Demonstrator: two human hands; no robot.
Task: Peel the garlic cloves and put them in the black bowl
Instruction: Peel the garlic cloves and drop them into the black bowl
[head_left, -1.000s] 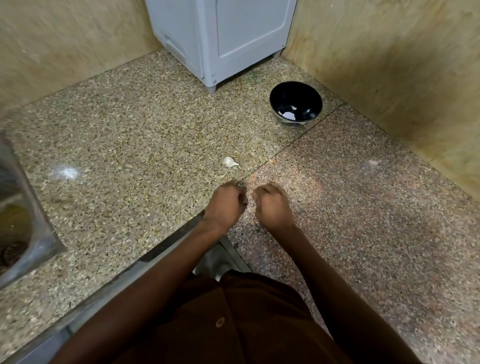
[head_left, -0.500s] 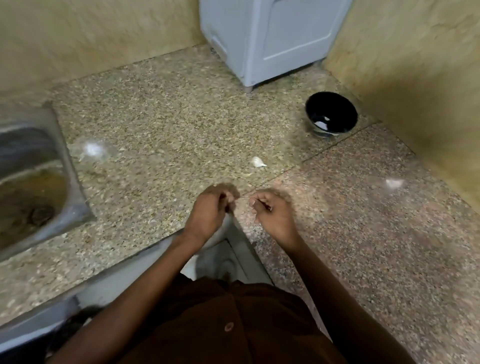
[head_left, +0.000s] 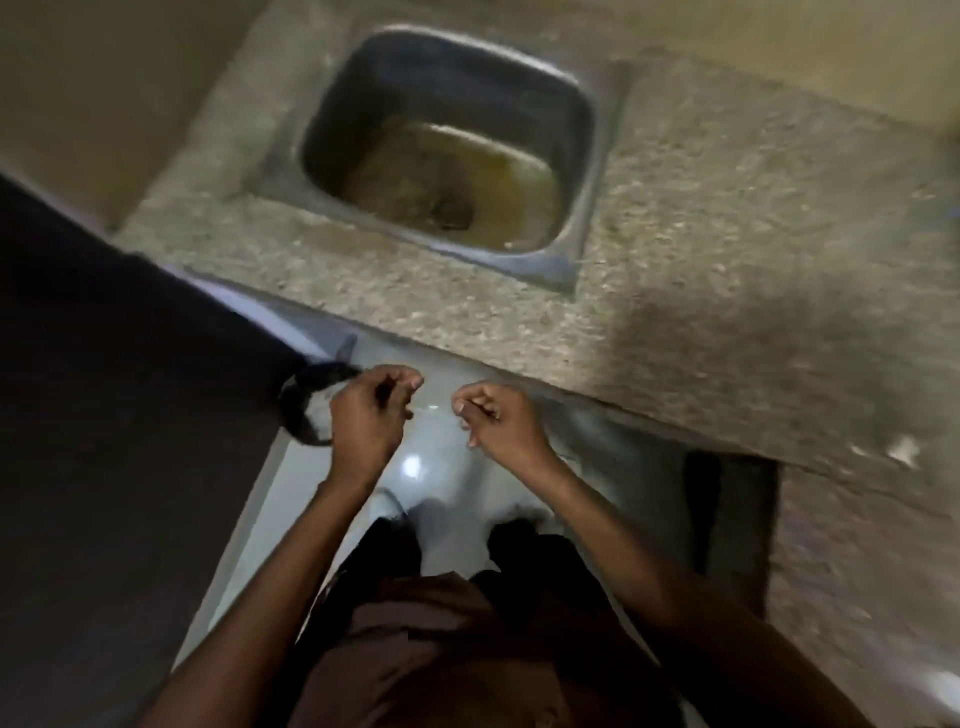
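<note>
My left hand (head_left: 370, 415) and my right hand (head_left: 500, 422) hover side by side over the pale floor (head_left: 441, 467), just in front of the counter's edge. Both have their fingers curled in with thumb against fingertips. I can make out no garlic clove or peel in either hand; the frame is blurred. The black bowl and the loose garlic clove are out of view.
A steel sink (head_left: 447, 156) with murky water is set in the speckled stone counter (head_left: 727, 260) ahead. A dark cabinet face (head_left: 104, 415) stands to the left, with a black ring-shaped thing (head_left: 304, 410) beside my left hand. My legs and brown shirt fill the bottom.
The view has swung left, off the bowl and the loose clove and onto the sink. My hands have come back from the counter to over the floor and moved slightly apart.
</note>
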